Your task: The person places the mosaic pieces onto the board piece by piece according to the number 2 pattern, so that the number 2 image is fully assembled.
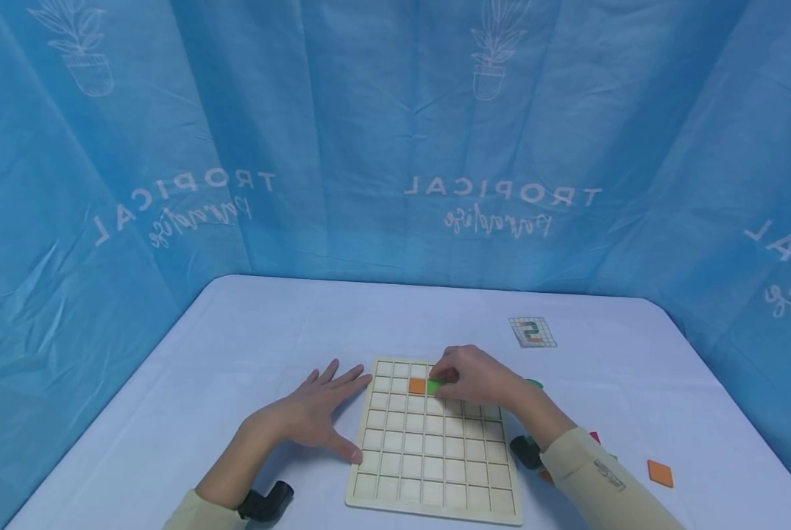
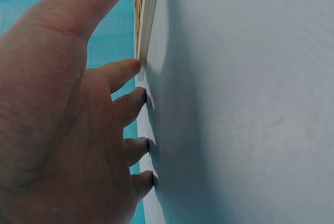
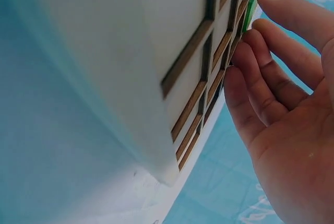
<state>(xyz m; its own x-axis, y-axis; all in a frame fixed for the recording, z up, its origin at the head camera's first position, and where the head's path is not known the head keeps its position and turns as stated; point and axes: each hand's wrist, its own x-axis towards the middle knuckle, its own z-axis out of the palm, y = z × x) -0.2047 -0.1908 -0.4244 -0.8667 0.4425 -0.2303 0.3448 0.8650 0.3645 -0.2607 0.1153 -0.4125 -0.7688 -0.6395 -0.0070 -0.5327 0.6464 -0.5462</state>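
A pale wooden grid board (image 1: 435, 511) lies on the white table, with an orange square tile (image 1: 418, 386) in a cell near its far edge. Right beside that tile, my right hand (image 1: 477, 375) pinches a green square tile (image 1: 433, 386) between thumb and fingers over the neighbouring cell. The right wrist view shows the green tile (image 3: 251, 9) at the thumb and index fingertips, low against the board. My left hand (image 1: 312, 412) spreads its straight fingers along the board's left side, thumb and index fingertip at the rim. Its fingertips reach the tabletop in the left wrist view.
A small pattern card (image 1: 533, 332) with a coloured grid lies beyond the board, to the right. Loose tiles are on the right: an orange one (image 1: 660, 473), a green one (image 1: 535, 383) and a red one (image 1: 594, 437), partly behind the right arm. Blue curtains (image 1: 369, 147) surround the table.
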